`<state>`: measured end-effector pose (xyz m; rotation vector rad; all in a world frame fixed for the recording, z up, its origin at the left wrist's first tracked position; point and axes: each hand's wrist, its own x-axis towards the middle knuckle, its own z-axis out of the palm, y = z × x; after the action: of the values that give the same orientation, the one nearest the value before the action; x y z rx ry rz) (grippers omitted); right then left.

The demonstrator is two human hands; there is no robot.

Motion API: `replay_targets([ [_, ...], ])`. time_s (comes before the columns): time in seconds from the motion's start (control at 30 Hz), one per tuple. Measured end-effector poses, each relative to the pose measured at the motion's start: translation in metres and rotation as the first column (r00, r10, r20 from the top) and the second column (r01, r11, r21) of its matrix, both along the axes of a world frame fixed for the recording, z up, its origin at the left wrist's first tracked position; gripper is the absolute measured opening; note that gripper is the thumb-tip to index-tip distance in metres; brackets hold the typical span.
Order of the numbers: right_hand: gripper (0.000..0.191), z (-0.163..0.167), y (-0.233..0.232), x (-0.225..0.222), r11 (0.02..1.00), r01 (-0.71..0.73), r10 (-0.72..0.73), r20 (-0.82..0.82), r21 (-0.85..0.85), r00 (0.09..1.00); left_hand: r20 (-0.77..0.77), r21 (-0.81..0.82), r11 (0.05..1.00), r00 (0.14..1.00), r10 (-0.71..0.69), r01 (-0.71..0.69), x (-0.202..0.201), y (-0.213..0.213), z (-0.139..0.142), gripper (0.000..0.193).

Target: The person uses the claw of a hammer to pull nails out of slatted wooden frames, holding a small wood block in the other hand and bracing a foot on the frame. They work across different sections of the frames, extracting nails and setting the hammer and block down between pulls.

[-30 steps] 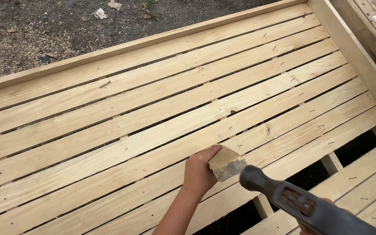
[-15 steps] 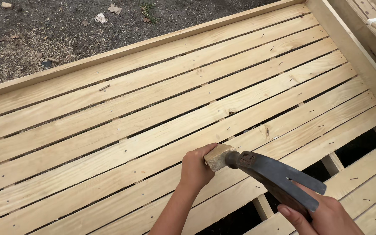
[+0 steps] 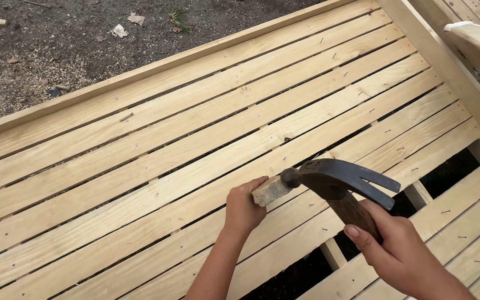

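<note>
Slats [image 3: 140, 161] over dirt [image 3: 56, 50]. Left hand [image 3: 244, 206] pinches block [image 3: 270, 190]; right hand [image 3: 401, 253], at 4 o'clock, grips hammer [image 3: 340, 180] touching it. Tapping step; needs square blow.

even soft daylight, no harsh shadows or glare; sharp focus throughout, slight wide-angle bend at edges.

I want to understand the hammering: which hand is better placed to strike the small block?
Probably the right hand: it grips the claw hammer, whose face touches the small block. The left hand holds that block on the slats.
</note>
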<state>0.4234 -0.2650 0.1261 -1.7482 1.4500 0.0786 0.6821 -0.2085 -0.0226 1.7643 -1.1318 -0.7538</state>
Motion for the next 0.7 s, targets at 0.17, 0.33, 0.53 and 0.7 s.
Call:
replay_targets([
  [0.17, 0.029, -0.023, -0.019, 0.006, 0.944, 0.325, -0.306, 0.516, 0.055, 0.8, 0.009, 0.0, 1.0, 1.0, -0.001, 0.001, 0.006, 0.001, 0.0, 0.047],
  [0.33, 0.028, -0.089, -0.038, 0.024, 0.888, 0.43, -0.44, 0.565, 0.162, 0.698, -0.002, 0.01, 1.0, 1.0, -0.011, 0.011, 0.009, 0.001, 0.003, 0.044],
  [0.53, 0.032, -0.155, -0.047, 0.039, 0.96, 0.162, -0.108, 0.23, -0.23, 0.967, -0.023, -0.008, 1.0, 1.0, -0.007, 0.007, 0.008, 0.003, 0.006, 0.048],
  [0.7, 0.034, -0.133, -0.06, 0.052, 0.976, 0.061, -0.054, 0.036, -0.211, 0.998, -0.076, 0.026, 1.0, 0.997, 0.002, 0.0, 0.009, 0.002, 0.008, 0.049],
])
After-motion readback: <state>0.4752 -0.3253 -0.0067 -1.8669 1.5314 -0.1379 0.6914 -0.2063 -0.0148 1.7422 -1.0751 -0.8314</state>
